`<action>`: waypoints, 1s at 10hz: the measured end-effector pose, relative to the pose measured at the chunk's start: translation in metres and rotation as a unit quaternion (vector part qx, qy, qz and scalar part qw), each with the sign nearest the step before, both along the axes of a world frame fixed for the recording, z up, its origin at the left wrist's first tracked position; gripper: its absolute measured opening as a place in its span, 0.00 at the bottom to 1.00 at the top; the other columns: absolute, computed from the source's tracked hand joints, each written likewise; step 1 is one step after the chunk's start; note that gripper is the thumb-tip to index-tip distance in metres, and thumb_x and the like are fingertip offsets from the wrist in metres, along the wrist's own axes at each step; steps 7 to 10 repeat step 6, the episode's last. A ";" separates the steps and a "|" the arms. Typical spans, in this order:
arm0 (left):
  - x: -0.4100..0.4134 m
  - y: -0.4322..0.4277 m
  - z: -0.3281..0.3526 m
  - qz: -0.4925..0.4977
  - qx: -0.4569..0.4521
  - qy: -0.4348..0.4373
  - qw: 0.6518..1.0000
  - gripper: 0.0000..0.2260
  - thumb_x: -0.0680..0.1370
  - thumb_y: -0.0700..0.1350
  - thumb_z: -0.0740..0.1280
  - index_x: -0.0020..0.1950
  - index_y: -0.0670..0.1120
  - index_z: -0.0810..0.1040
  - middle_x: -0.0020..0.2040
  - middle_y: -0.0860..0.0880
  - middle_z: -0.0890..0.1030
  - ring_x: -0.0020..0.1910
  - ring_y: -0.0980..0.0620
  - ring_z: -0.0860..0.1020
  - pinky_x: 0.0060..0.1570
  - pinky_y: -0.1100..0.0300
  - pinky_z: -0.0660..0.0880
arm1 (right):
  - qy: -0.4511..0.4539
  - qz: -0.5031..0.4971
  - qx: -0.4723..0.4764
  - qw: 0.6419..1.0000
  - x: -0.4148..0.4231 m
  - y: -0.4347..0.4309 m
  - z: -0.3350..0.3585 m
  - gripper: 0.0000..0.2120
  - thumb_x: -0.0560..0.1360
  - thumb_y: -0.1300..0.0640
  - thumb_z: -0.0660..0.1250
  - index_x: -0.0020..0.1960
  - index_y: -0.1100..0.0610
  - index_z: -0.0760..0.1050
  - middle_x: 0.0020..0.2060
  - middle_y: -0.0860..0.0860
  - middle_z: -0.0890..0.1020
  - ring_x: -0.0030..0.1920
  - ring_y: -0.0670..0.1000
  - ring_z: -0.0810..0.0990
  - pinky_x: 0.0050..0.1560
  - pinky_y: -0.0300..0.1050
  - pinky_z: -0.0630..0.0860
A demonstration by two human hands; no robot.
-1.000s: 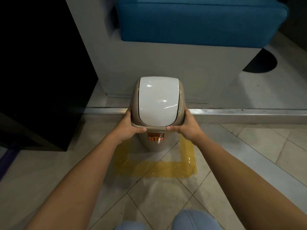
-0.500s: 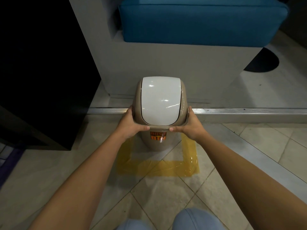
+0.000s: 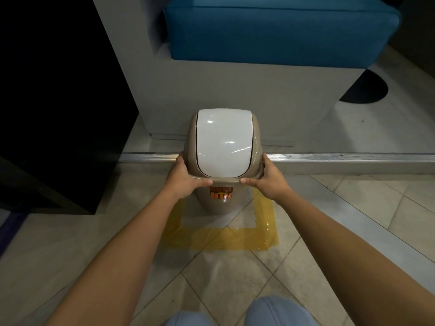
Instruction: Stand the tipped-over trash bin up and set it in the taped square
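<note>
A beige trash bin (image 3: 221,203) with a glossy white swing lid (image 3: 224,142) and an orange label stands upright on the tiled floor, its base inside the yellow taped square (image 3: 223,238), toward the square's far side. My left hand (image 3: 186,181) grips the left side of the bin's top rim, thumb along the front edge. On the right side of the rim, my right hand (image 3: 266,182) holds on the same way. The far edge of the square is hidden behind the bin.
A metal floor strip (image 3: 341,157) runs across just behind the bin. Beyond it stands a grey seat base with a blue cushion (image 3: 277,29). A black cabinet (image 3: 58,102) fills the left. My knees (image 3: 270,311) show at the bottom edge.
The bin and both hands have barely shifted; the view has drifted slightly. The grip on the rim is unchanged.
</note>
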State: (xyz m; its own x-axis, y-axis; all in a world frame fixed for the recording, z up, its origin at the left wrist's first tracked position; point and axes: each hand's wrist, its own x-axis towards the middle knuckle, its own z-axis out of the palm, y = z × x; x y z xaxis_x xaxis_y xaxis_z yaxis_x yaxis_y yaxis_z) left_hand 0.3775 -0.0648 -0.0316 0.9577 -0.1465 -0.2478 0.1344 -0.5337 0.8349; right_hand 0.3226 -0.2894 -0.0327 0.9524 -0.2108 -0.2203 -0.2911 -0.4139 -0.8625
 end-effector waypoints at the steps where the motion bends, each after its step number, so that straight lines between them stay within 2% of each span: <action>1: -0.002 0.000 0.000 0.001 0.002 -0.005 1.000 0.49 0.61 0.46 0.79 0.74 0.49 0.54 0.72 0.47 0.67 0.70 0.45 0.65 0.65 0.48 0.68 | -0.001 -0.001 0.000 1.000 -0.001 0.001 0.001 0.48 0.65 0.56 0.78 0.76 0.56 0.53 0.71 0.53 0.68 0.71 0.56 0.67 0.66 0.49 0.68; 3: -0.007 -0.001 0.001 0.013 0.004 -0.026 1.000 0.46 0.61 0.47 0.79 0.73 0.48 0.57 0.70 0.47 0.69 0.68 0.45 0.67 0.64 0.48 0.70 | 0.000 -0.018 -0.008 1.000 -0.004 0.003 0.002 0.47 0.63 0.55 0.79 0.75 0.56 0.57 0.71 0.54 0.69 0.71 0.57 0.68 0.67 0.51 0.68; 4: -0.010 0.003 -0.001 0.033 -0.008 -0.023 0.999 0.47 0.61 0.48 0.80 0.74 0.47 0.57 0.70 0.46 0.68 0.69 0.44 0.67 0.64 0.46 0.70 | -0.009 -0.018 -0.016 1.000 -0.006 0.003 0.002 0.47 0.61 0.53 0.80 0.74 0.56 0.59 0.69 0.54 0.71 0.69 0.57 0.70 0.61 0.45 0.70; 5: -0.016 0.008 0.003 0.052 0.001 -0.007 0.999 0.51 0.61 0.51 0.79 0.75 0.48 0.53 0.74 0.45 0.63 0.71 0.43 0.63 0.66 0.46 0.66 | -0.003 -0.031 -0.050 0.998 -0.009 0.005 0.011 0.53 0.60 0.48 0.80 0.76 0.57 0.54 0.73 0.56 0.65 0.72 0.58 0.65 0.67 0.51 0.67; 6: -0.022 0.011 0.011 0.068 0.028 -0.015 0.997 0.49 0.62 0.52 0.78 0.75 0.51 0.53 0.76 0.45 0.59 0.73 0.42 0.59 0.66 0.45 0.65 | 0.000 -0.059 -0.087 0.994 -0.009 0.008 0.022 0.55 0.60 0.45 0.78 0.77 0.57 0.50 0.76 0.56 0.59 0.75 0.59 0.58 0.71 0.57 0.61; 10: -0.022 0.011 0.011 0.068 0.028 -0.015 0.997 0.49 0.62 0.52 0.78 0.75 0.51 0.53 0.76 0.45 0.59 0.73 0.42 0.59 0.66 0.45 0.65 | 0.000 -0.059 -0.087 0.994 -0.009 0.008 0.022 0.55 0.60 0.45 0.78 0.77 0.57 0.50 0.76 0.56 0.59 0.75 0.59 0.58 0.71 0.57 0.61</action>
